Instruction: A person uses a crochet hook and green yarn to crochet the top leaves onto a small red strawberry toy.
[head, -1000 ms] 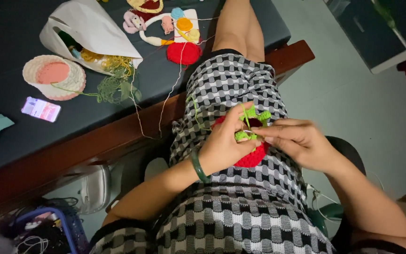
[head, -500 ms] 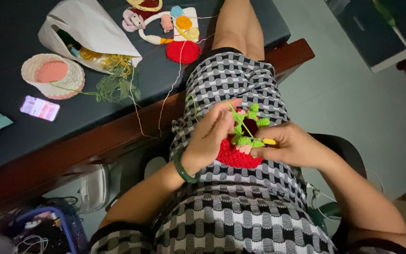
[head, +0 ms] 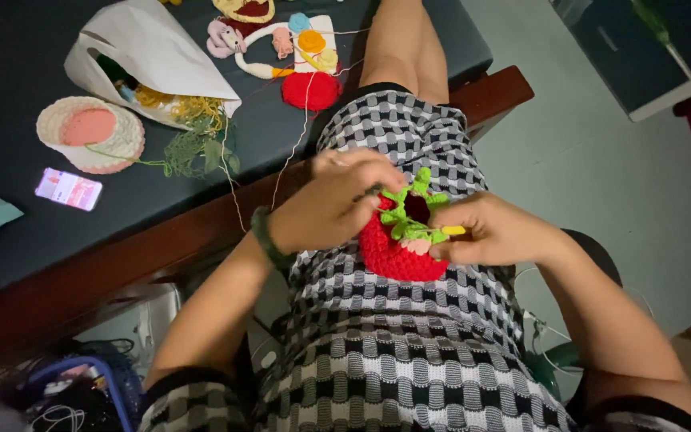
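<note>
A red crocheted strawberry-shaped pouch (head: 393,254) with a green leafy rim (head: 409,214) rests on my lap over a black-and-white checked dress. My left hand (head: 337,204) grips its left side, a dark band on the wrist. My right hand (head: 493,234) pinches the green rim from the right and holds a yellow-handled crochet hook (head: 453,230). A thin strand of yarn (head: 293,152) runs from the piece up to the table.
A dark table with a wooden edge (head: 145,240) lies to my left. It bears a white paper bag (head: 149,60), tangled green and yellow yarn (head: 197,144), a pink-and-cream crocheted round (head: 89,132), a phone (head: 68,189), a red crocheted disc (head: 311,90) and small crocheted figures (head: 273,36).
The red piece has turned so more of its body shows. Both hands have drawn slightly apart, with the right hand now holding the rim and hook farther right.
</note>
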